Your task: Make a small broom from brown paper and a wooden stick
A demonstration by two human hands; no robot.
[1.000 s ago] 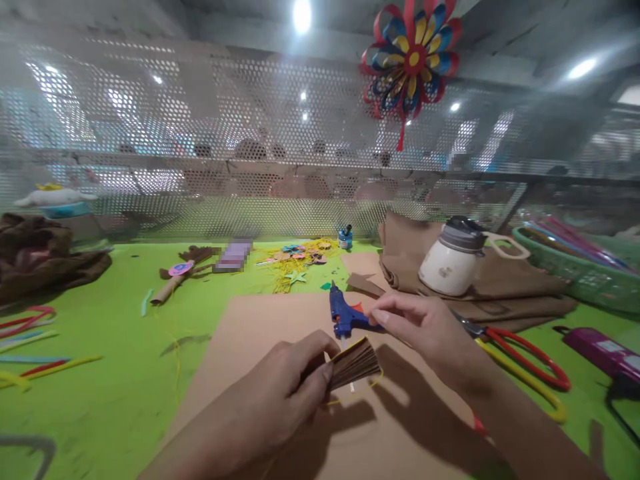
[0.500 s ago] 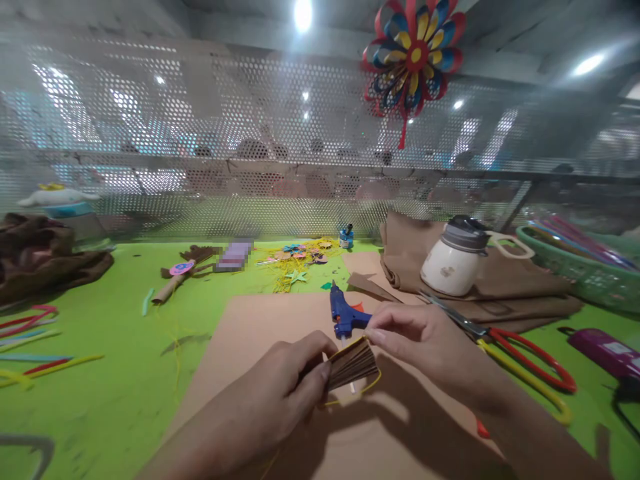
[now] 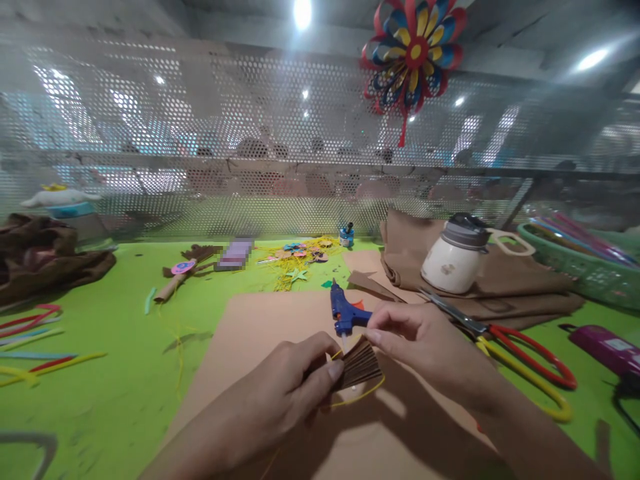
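Note:
A strip of pleated brown paper [image 3: 361, 368] is held over the kraft sheet, its folds spread slightly at the right. My left hand [image 3: 295, 380] is closed on its left end, thumb in front. The fingertips of my right hand [image 3: 417, 337] are pinched at its upper right corner; the exact grip is partly hidden. A thin yellow string [image 3: 357, 401] loops beneath the paper. Just beyond the fingers lies a blue hot glue gun [image 3: 345, 310], its nozzle pointing away and a glue stick at its rear. Scissors [image 3: 530, 357] with red and yellow handles rest beside my right forearm.
The kraft sheet [image 3: 240, 327] covers part of the green table [image 3: 125, 373]. At right stand a white bottle [image 3: 450, 263] on folded brown material [image 3: 530, 283] and a green basket [image 3: 590, 270]. Farther off are yellow strands with small cutouts [image 3: 297, 273]. A perforated screen [image 3: 225, 153] rises behind.
The pleated paper has shifted slightly right and its folds have fanned wider. My left thumb has slid right over it. My right hand stays nearly in place.

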